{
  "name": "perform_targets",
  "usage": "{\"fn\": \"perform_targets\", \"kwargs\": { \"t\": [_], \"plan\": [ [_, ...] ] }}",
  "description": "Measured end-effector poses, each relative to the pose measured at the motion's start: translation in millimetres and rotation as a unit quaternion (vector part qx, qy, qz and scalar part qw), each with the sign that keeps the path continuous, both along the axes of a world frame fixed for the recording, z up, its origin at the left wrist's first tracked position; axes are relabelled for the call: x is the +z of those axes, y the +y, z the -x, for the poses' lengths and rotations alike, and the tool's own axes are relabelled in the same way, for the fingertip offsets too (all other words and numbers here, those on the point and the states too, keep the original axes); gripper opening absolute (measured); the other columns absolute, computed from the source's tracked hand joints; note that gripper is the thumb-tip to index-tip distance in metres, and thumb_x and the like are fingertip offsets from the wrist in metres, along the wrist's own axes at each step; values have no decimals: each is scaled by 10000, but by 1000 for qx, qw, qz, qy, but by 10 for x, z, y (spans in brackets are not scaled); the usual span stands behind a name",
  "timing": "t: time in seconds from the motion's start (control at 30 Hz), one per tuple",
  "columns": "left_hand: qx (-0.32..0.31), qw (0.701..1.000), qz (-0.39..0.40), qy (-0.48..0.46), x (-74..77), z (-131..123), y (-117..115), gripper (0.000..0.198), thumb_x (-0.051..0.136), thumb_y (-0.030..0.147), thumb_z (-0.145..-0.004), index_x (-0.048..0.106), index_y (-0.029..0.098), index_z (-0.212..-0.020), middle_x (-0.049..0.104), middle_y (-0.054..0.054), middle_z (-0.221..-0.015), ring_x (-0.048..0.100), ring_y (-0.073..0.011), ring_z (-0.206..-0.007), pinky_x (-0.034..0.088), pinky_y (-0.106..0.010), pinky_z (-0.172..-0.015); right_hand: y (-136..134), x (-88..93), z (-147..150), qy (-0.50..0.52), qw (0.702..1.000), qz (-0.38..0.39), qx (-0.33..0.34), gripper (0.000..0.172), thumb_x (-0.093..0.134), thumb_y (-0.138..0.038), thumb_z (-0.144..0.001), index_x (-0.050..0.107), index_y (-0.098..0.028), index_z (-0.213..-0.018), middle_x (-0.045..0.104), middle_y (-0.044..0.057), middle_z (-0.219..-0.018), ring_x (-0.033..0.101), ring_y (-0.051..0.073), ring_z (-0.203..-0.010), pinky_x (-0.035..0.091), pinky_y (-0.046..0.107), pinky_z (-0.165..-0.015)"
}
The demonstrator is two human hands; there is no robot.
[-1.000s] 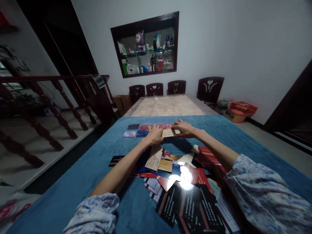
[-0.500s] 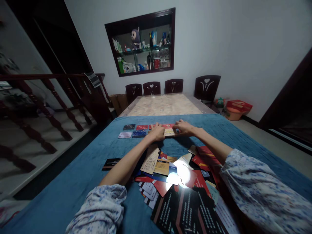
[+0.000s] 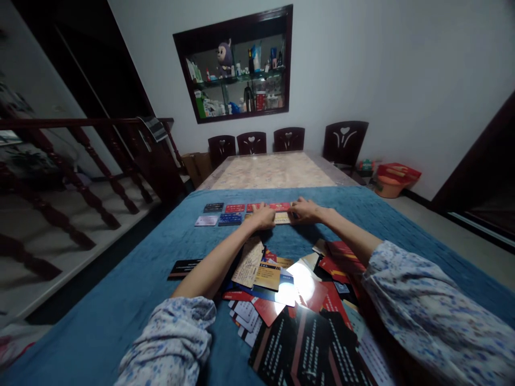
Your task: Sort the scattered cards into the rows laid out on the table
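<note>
Both my arms reach far across a blue cloth [image 3: 132, 279]. My left hand [image 3: 263, 216] and my right hand [image 3: 304, 209] press down on a pale yellow card [image 3: 282, 217] between them, fingers curled onto its two ends. The card lies in two rows of cards [image 3: 225, 213] laid out on the far part of the cloth, with red cards [image 3: 279, 206] just behind it. Close to me lies a loose pile of several cards [image 3: 281, 284], red, black, blue and tan.
A single black card [image 3: 183, 267] lies left of the pile. Beyond the cloth is a marble-topped table [image 3: 273, 170] with dark chairs [image 3: 346, 140] behind it. A wooden stair railing [image 3: 88, 161] runs along the left. A red tub [image 3: 396, 179] sits on the floor at right.
My hands have stayed on the pale card and pushed it a little farther into the row. The view has shifted slightly.
</note>
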State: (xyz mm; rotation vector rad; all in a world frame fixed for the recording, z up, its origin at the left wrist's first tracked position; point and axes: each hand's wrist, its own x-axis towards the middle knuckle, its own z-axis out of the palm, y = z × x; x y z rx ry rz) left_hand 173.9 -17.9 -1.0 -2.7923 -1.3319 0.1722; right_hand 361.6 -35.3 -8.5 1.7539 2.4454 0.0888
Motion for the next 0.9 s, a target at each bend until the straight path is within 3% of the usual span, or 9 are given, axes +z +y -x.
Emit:
{"fn": "perform_targets", "kwargs": {
  "t": [0.43, 0.9],
  "plan": [
    [-13, 999, 26, 21, -69, -54, 123, 279, 587, 149, -769, 690, 150, -1029, 549, -176, -1302, 393, -378, -1297, 323, -651, -1074, -3, 42, 117, -22, 999, 27, -36, 305, 518, -307, -828, 715, -204, -1037, 676, 134, -1182, 558, 323, -1124, 478, 397, -852],
    [-35, 999, -6, 20, -15, -50, -20, 311, 566, 122, -764, 679, 147, -1052, 577, -184, -1258, 399, -372, -1272, 312, -632, -1055, -24, 114, 173, -18, 998, 42, -39, 317, 559, -269, -753, 742, -218, -1006, 684, 131, -1167, 556, 336, -1130, 490, 424, -854]
  ]
}}
